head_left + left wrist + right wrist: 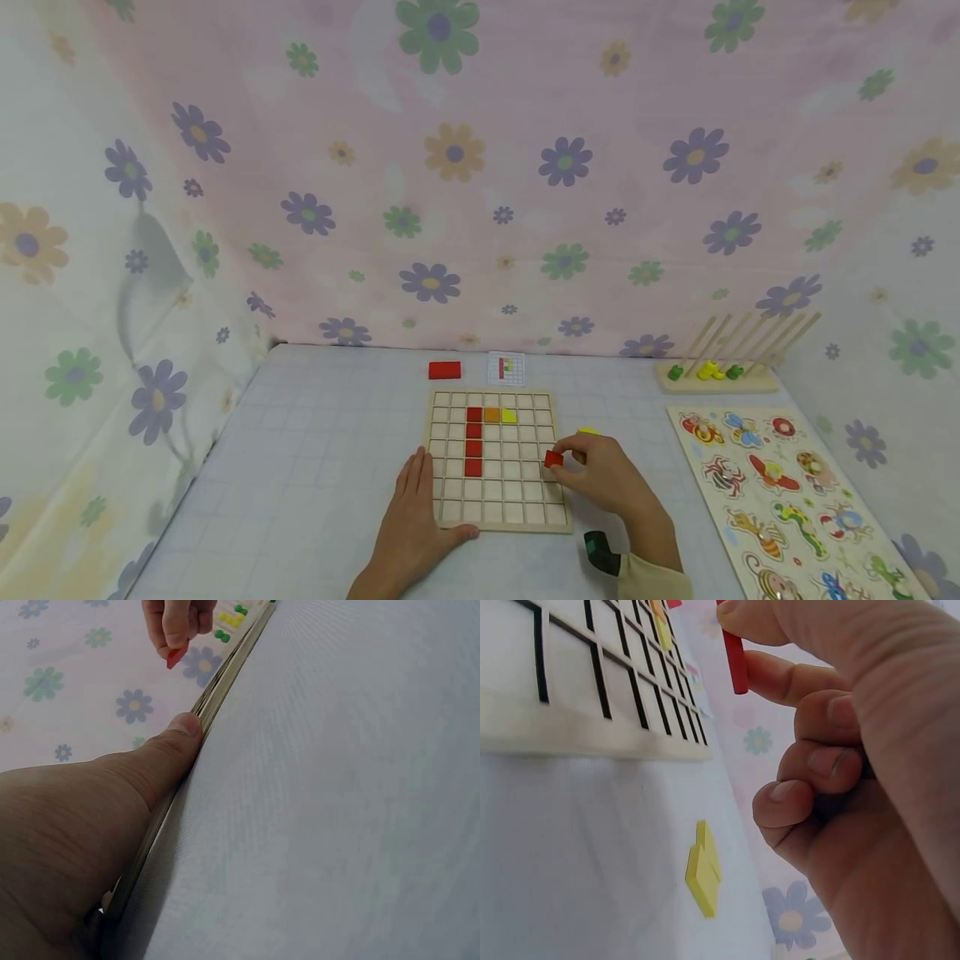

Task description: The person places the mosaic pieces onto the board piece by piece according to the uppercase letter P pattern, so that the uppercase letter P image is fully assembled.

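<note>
1. Red tile (553, 459) is pinched between the thumb and a finger of the right hand (603, 475); it is held in the air, seen in the head view against the right edge of the grid board (521, 504). In the right wrist view its upper end is cut off by the frame, and in the left wrist view it is partly covered by the fingers.

2. By the left hand (411, 529) nothing is gripped: its fingers are laid straight along the board's left edge and its thumb along the near edge. In the left wrist view only the thumb is plainly shown against the wood.

3. On the board, one column of four red squares (473, 448) is filled, with an orange square (491, 414) and a yellow square (508, 415) set in line to the right of the topmost.

4. Yellow pieces (703, 870) are mostly hidden behind the right hand in the head view; in the right wrist view they are seen lying on the table, overlapped in outline, so their number is hard to tell.

5. Beyond the board, a red block (445, 370) and a pattern card (506, 367) are placed; the card's details are too small to be read.

6. At the right, a peg rack (716, 382) is seen, and an insect picture board (738, 500) is cut off by the lower frame.
</note>
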`<act>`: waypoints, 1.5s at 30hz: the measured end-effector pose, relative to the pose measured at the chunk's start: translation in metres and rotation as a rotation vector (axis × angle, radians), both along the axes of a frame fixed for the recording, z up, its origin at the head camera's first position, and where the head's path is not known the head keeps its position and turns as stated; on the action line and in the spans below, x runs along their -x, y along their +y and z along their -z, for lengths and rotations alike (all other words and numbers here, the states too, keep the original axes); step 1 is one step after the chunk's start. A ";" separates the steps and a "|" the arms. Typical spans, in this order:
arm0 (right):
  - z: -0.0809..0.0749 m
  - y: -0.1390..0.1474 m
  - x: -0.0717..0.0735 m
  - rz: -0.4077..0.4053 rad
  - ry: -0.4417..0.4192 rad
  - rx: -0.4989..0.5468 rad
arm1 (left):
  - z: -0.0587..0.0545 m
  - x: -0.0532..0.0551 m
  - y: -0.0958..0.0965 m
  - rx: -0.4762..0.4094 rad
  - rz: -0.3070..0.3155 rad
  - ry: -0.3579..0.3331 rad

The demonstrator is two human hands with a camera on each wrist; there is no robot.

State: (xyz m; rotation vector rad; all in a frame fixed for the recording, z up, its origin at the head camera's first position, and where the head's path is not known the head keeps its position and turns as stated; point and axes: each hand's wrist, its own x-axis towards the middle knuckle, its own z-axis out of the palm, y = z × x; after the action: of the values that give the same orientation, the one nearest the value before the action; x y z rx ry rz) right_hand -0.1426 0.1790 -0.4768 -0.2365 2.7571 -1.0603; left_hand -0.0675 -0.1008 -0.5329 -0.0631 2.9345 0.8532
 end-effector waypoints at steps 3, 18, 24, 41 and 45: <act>-0.001 -0.003 -0.001 -0.014 0.026 0.017 | 0.001 0.000 0.000 0.002 0.001 0.004; -0.003 -0.038 -0.004 -0.197 0.162 0.028 | 0.002 0.000 -0.002 -0.028 0.012 0.019; 0.000 -0.057 -0.006 -0.287 0.217 -0.016 | 0.002 0.000 -0.003 -0.030 0.018 0.031; 0.005 -0.092 -0.012 -0.387 0.141 -0.074 | -0.001 0.000 -0.004 -0.002 0.031 0.042; 0.011 -0.097 -0.010 -0.398 0.137 -0.095 | 0.000 0.000 -0.004 -0.001 0.036 0.046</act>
State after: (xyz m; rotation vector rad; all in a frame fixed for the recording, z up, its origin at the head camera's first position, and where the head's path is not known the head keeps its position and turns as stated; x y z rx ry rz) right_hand -0.1324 0.0821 -0.4878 -0.8311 2.7001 -0.8323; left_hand -0.0670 -0.1050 -0.5331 0.0094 2.9675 0.8624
